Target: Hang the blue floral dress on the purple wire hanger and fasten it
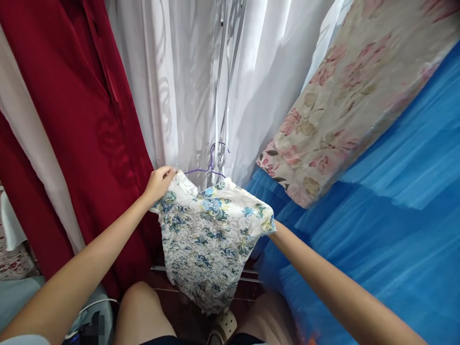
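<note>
A short-sleeved floral blouse (206, 239), white with blue, green and yellow flowers, hangs in front of me on a purple hanger (212, 163). The hanger's hook rises from the neckline. At the blouse's left shoulder, my left hand (161, 183) is closed on the cloth, with the thumb side partly hidden. My right forearm runs up to the other sleeve, and the right hand itself is hidden inside or behind that sleeve, so its fingers do not show.
Red cloth (72, 120) hangs at left and white curtains (190, 86) at the back. A pink floral cloth (323, 124) and blue tulle (388, 230) hang on the right. Below are my knees, a beige clog (226, 324) and a floor-level metal bar (249, 275).
</note>
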The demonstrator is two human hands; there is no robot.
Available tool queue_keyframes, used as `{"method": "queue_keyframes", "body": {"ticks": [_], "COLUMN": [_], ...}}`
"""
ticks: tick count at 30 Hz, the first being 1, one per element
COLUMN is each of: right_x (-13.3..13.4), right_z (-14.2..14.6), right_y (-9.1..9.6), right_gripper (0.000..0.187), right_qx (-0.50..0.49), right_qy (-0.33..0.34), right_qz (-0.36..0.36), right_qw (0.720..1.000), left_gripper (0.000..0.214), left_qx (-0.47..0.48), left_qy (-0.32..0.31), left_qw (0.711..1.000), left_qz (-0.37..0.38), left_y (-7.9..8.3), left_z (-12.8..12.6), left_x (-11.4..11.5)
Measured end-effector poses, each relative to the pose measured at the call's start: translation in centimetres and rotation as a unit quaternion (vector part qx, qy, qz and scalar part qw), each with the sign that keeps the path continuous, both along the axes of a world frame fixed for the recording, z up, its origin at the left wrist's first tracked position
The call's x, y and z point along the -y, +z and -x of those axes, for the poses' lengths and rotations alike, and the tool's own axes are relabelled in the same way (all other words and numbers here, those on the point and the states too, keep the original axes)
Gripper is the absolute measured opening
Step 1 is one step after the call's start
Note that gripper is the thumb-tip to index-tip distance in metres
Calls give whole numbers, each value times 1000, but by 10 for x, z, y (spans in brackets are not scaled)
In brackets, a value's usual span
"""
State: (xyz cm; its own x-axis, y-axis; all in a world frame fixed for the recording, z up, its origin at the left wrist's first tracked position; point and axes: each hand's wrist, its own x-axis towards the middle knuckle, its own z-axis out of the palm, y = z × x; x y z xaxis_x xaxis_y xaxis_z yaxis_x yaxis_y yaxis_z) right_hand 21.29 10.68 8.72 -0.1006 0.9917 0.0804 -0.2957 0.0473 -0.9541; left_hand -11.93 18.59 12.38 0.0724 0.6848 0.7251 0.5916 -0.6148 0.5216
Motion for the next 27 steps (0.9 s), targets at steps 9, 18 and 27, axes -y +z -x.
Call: {"method": "queue_keyframes", "body": {"ticks": [9,18,27], "right_x": [37,11,103], "right_z": [-28,-36,73], "right_y": [-30,36,28], "right_gripper": [42,39,32], "right_qx": [-151,-86,343], "right_qy": [-247,-223,92], "right_qz": [-87,-117,-313], "right_qw": [953,964,881], "left_gripper": [36,33,27], "left_qx": [-146,-118,110], "left_qy": [-15,60,96], "left_qw": [989,991,986], "left_qz": [9,-3,78], "left_y": [5,34,-45], "left_z": [-16,-24,3], "left_x": [29,26,-3]}}
